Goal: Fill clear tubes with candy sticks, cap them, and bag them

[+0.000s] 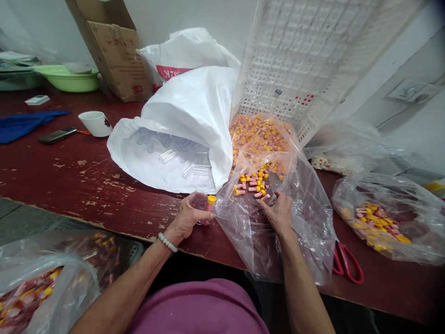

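Note:
My left hand (189, 217), with a beaded bracelet at its wrist, is closed around a clear plastic tube (199, 202). A small pink-patterned bottle with a yellow cap (211, 200) is also in its fingers, beside the tube. Over the mouth of a clear plastic bag (243, 236), my right hand (278, 213) reaches in with thumb and forefinger apart. Its fingertips are close to a loose group of small yellow-capped pink bottles (256, 182). Whether a fingertip touches one I cannot tell. Left of the bag, a white sack (167, 178) lies open with several clear tubes (201, 170) inside.
More yellow-capped bottles (260, 134) fill the bag's far end, beneath a leaning white plastic crate (295, 60). Red-handled scissors (349, 264) and another bag of bottles (378, 222) are at right. A mug (95, 124), phone (58, 135) and carton (120, 60) stand left.

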The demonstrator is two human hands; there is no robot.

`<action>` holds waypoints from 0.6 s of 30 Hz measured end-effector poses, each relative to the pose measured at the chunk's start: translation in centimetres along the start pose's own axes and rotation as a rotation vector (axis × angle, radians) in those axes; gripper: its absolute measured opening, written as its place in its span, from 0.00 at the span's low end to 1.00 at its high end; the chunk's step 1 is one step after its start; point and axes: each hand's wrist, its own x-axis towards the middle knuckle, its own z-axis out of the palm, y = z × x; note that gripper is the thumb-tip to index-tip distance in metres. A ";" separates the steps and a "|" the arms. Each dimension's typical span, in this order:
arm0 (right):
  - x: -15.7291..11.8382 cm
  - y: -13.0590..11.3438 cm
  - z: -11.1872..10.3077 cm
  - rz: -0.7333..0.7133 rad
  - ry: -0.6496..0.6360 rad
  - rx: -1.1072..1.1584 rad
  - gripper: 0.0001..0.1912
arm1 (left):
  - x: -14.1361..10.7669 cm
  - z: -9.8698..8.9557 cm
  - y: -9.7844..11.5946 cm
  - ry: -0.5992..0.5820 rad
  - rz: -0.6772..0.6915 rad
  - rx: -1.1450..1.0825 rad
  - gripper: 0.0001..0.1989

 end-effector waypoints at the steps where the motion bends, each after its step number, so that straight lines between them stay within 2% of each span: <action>1: 0.0 -0.1 -0.3 -0.021 0.041 0.038 0.33 | 0.0 0.0 -0.1 0.002 0.004 0.001 0.24; 5: -0.3 -1.8 -1.7 -0.120 0.176 0.150 0.23 | 0.0 0.1 -0.2 0.018 0.023 0.009 0.23; 7: -0.9 -3.3 -2.2 -0.164 0.178 0.235 0.18 | -0.1 0.3 -0.3 0.010 0.046 0.018 0.23; 13: -3.0 -9.5 -2.4 -0.282 -0.122 0.567 0.10 | -0.4 0.4 -0.1 -0.009 0.124 0.069 0.24; 18: -2.9 -13.2 -1.5 -0.301 -0.271 0.703 0.09 | -0.8 0.0 0.4 0.018 0.178 0.147 0.24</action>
